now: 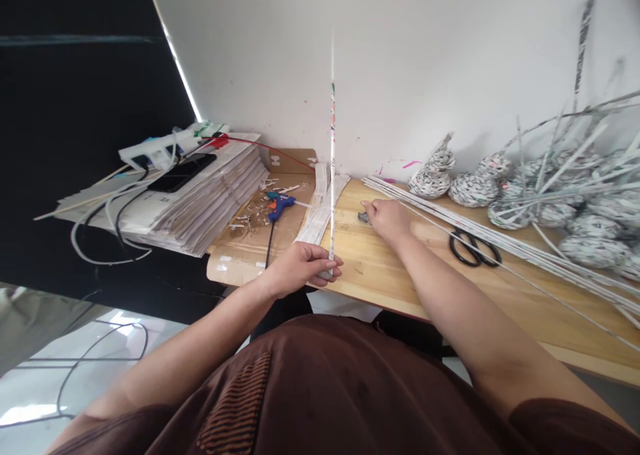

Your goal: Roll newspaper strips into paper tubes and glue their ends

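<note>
My left hand (311, 265) is closed on the lower end of a thin printed paper stick (333, 175), which stands upright in front of the wall. A small grey piece shows under its fingertips. Over the table, my right hand (387, 220) has its fingers curled together beside a small dark grey object (363, 217); whether it grips that object is hard to tell. Flat paper strips (320, 205) lie behind my left hand. A bundle of long white paper sticks (450, 218) runs to the right behind my right hand.
A blue glue gun (280, 206) rests on cardboard (245, 251) among scraps. Stacked paper (200, 208) at left carries a phone (183, 172), a power strip (160, 149) and cables. Black scissors (474, 248) and woven paper shapes (433, 171) are at right on the wooden table (385, 281).
</note>
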`<state>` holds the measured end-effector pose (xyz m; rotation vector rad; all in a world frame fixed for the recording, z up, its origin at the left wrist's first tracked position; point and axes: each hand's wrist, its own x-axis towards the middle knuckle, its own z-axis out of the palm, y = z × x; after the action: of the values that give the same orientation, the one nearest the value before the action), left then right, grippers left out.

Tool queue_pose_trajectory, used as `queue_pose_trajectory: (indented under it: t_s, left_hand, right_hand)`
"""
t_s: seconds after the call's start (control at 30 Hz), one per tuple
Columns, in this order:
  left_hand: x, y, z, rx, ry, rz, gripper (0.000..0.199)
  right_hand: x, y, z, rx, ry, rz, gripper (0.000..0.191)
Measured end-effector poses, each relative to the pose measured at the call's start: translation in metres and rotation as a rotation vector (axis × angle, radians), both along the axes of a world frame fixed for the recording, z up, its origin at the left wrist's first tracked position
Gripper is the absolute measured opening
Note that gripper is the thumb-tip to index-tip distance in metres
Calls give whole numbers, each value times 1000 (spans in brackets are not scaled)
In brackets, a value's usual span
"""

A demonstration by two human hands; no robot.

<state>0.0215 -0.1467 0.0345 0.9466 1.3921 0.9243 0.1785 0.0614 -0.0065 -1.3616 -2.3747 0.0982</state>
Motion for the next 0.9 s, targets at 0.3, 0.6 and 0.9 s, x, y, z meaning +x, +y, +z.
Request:
queue_pose_trajectory:
  t_s: [0.3, 0.6, 0.9]
  left_hand:
    - [-3, 2, -2, 5, 14, -2, 34]
    - [-3, 3, -4, 5, 29, -8, 30]
    - [-2, 2, -3, 14, 49, 0, 23]
  right_hand:
    - [-11, -39, 33, -378, 618, 620, 42]
    - [-26, -67, 31, -990, 716, 865, 28]
    - [-29, -70, 29, -949, 753, 808, 31]
